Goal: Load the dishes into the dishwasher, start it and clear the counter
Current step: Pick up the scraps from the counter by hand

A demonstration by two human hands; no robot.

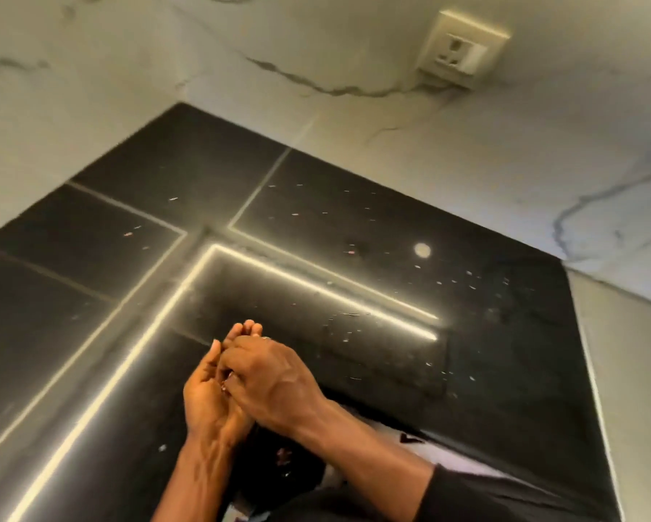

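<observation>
My two hands meet low over the front of a glossy black countertop (316, 205). My left hand (203, 401) is turned palm up and slightly cupped, fingers pointing away from me. Lying across that palm is my right hand (275, 378), back facing up, its fingers over the left fingers. I cannot tell whether anything small sits between the palms. Several pale crumbs (467, 280) are scattered over the right half of the counter. No dishes and no dishwasher are in view.
A marble-look wall (410, 145) backs the counter in a corner, with a power socket (463, 50) high on it. The counter ends at a right edge (594, 371) and a front edge (391, 423). Bright light strips reflect in the surface.
</observation>
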